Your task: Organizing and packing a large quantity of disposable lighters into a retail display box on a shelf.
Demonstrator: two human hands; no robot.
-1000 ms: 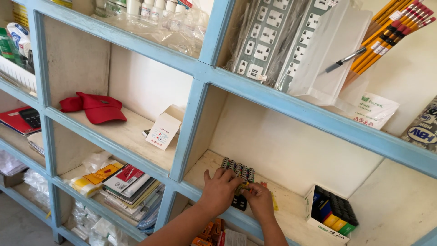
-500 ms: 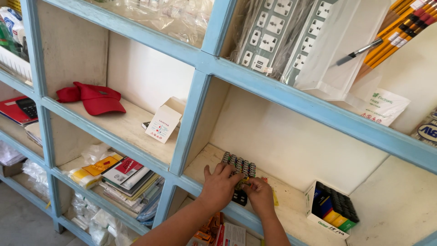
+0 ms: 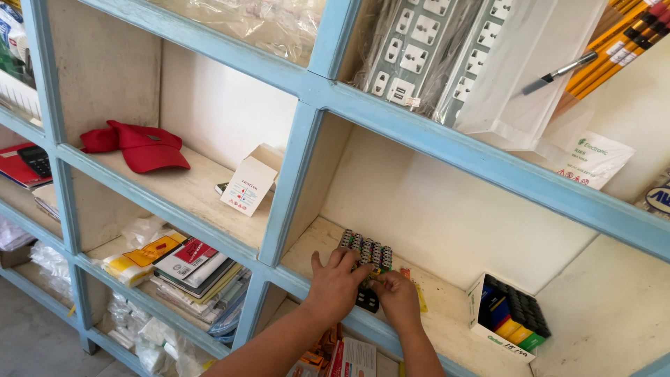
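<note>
Both hands are down in the middle cubby of the pale blue shelf unit [image 3: 307, 87], working a tray of small dark lighters [image 3: 366, 253] that sits on the shelf board near the front edge. The left hand [image 3: 335, 285] is spread flat over the near side of the tray, fingers splayed and pressing rather than clenched, which looks like a way to steady the rows. The right hand [image 3: 396, 297] is curled beside it, fingertips pinched on one lighter at the tray's front, thumb tucked under; that grip is closed on it.

To the right in the same cubby, a white open-topped carton [image 3: 504, 322] holds more lighters packed upright, black ones at the back, blue, yellow and green toward the front. One cubby left, a red cap [image 3: 143, 145] lies flat, and a small white box [image 3: 250, 183] leans with its flap open. Below that, a stack of booklets and notebooks [image 3: 199, 269]. Up top, wrapped power strips [image 3: 419, 45] stand on end, with a pen [image 3: 558, 71] resting on a clear plastic sleeve and a bundle of pencils [image 3: 614, 45] angled in the corner.
</note>
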